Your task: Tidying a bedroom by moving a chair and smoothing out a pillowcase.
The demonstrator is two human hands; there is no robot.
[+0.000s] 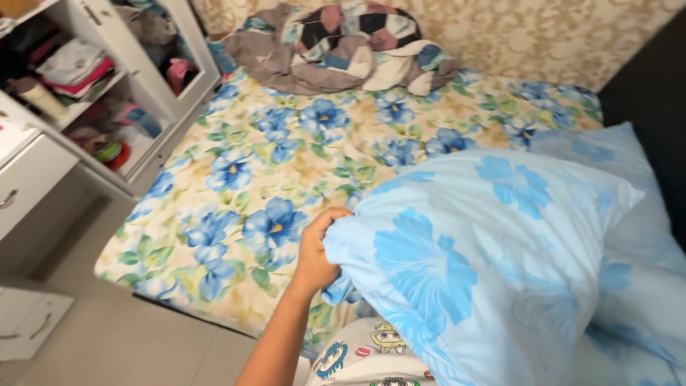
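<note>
My left hand (318,246) is closed on the corner of a light blue pillow with large blue flowers (493,250). The pillow is lifted in front of me and fills the lower right of the view. It hangs over the near edge of a bed with a flowered sheet in blue, green and cream (286,164). My right hand is hidden, likely behind the pillow. A second pale blue pillow (607,154) lies behind the first, at the right.
A crumpled patchwork blanket (343,43) lies at the far end of the bed. A white cabinet with open shelves of clothes and small items (86,86) stands at the left, a drawer unit (28,179) below it. Beige floor (121,336) runs beside the bed.
</note>
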